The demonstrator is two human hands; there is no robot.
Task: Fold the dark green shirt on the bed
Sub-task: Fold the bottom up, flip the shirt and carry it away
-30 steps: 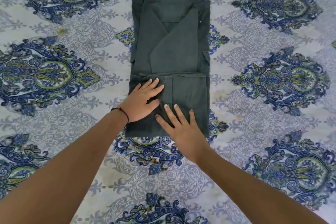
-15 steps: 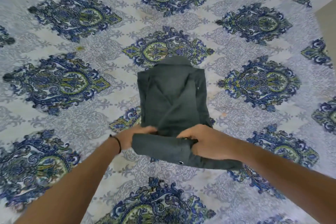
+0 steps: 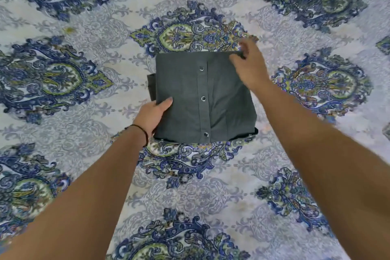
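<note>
The dark green shirt (image 3: 202, 97) lies on the bed as a compact folded square, its button placket with three metal snaps facing up. My left hand (image 3: 153, 116) grips the lower left edge, thumb on top and fingers tucked beneath the fabric. My right hand (image 3: 249, 65) pinches the far right corner of the top layer. A thin dark band circles my left wrist.
The bedspread (image 3: 84, 91) is white with large blue and green ornamental medallions and spreads flat on all sides of the shirt. Both forearms reach in from the bottom of the view.
The lower half of the shirt was lifted by both hands and folded over the collar end. The shirt now forms a square with the placket up, and the view has shifted closer.
</note>
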